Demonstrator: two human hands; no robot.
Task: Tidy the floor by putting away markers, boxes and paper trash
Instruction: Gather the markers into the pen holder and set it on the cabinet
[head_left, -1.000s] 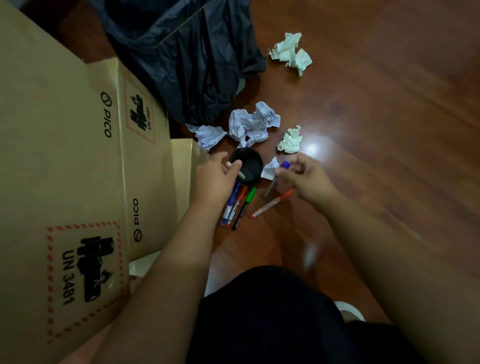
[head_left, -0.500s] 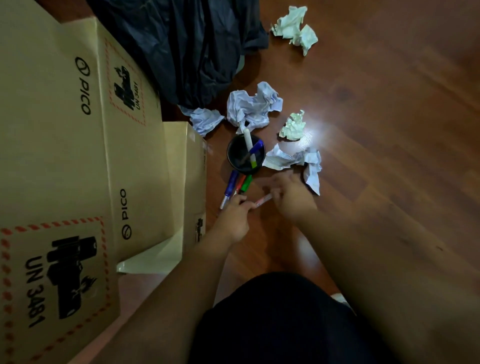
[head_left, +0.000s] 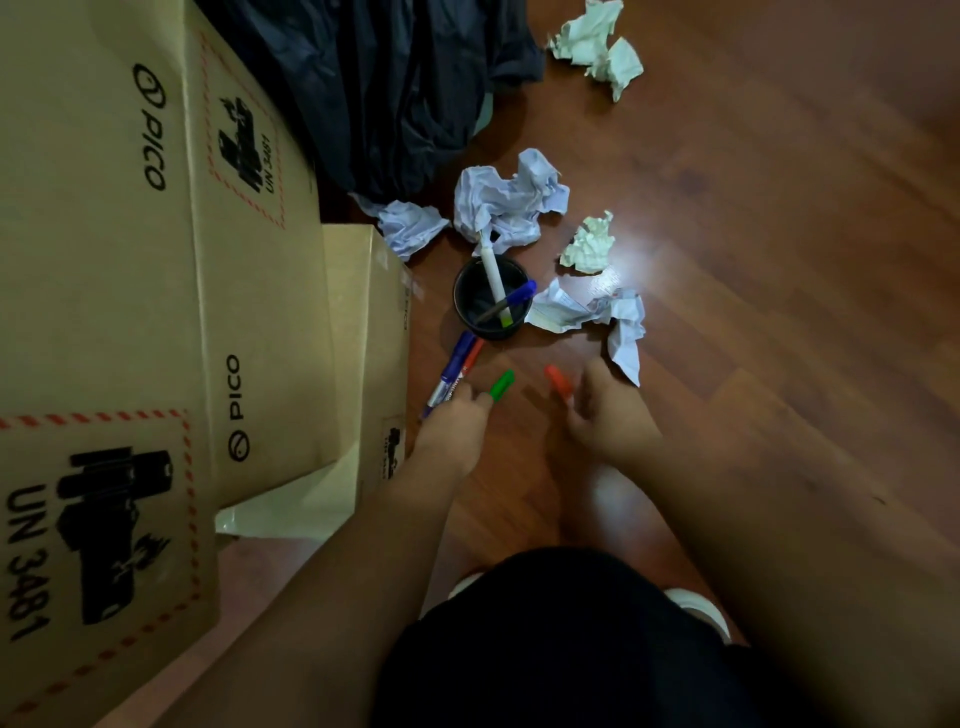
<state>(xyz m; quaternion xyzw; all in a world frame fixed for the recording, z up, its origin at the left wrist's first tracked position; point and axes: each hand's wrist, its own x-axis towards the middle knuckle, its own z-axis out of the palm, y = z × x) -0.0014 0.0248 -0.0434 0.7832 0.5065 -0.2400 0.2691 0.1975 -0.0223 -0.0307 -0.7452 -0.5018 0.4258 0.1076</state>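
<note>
A: On the floor (head_left: 753, 260), by the big boxes (head_left: 249, 291), what is going on?

B: Markers are going into the black cup (head_left: 491, 299). Two are in it already.

A: What do the hands hold?

B: The left hand (head_left: 452, 431) has its fingers curled round a green marker (head_left: 501, 385). The right hand (head_left: 602, 410) pinches an orange marker (head_left: 558, 379).

A: Any left lying down?

B: Yes. A blue marker (head_left: 454, 371) and a red marker (head_left: 471, 356) lie side by side, just beside the cup.

A: What comes next?

B: I think both hands must lift up, reach over the cup and drop the markers in, tips down. The paper balls (head_left: 506, 208) still wait near the dark bag (head_left: 395, 88).
</note>
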